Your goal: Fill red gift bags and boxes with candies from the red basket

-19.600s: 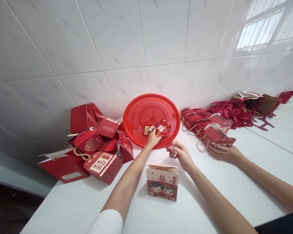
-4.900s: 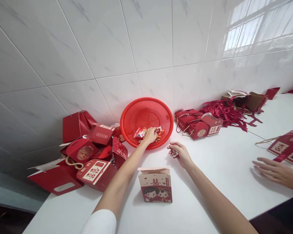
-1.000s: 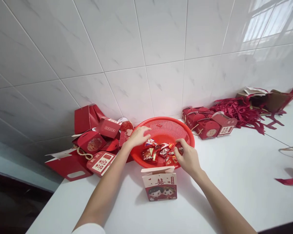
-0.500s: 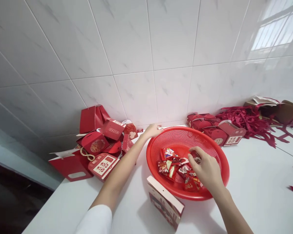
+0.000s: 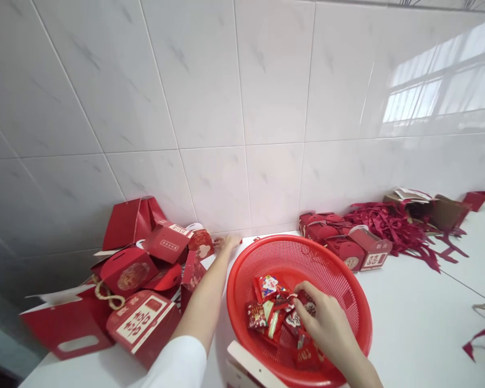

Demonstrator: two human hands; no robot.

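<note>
My right hand (image 5: pixel 327 318) reaches into a red plastic basket (image 5: pixel 359 307), thumb and forefinger pinched together on a wrapped candy (image 5: pixel 308 303) in a dark red wrapper, partly hidden by the fingers. Several more wrapped candies (image 5: pixel 257 315) lie loose on the basket floor. Beyond the basket's left rim, my left hand (image 5: pixel 228 242) is down on the table close to the wall, fingers curled. A bit of red shows beside it; what it grips is too small to make out. Closest to me, a pale-edged paper box (image 5: pixel 253 369) stands at the basket's near side, cut off by the frame.
Red gift boxes (image 5: pixel 145 323) are piled left of my left forearm, one with a rope handle (image 5: pixel 109 296). Behind the basket on the right sit closed red boxes (image 5: pixel 350 253), then a heap of dark red ribbons (image 5: pixel 383 226) and an open brown box (image 5: pixel 448 213). Tiled wall (image 5: pixel 275 183) bounds the back.
My left hand has moved left past the basket rim and down to the table by the box pile. My right hand has shifted left over the candies. The view has tilted up.
</note>
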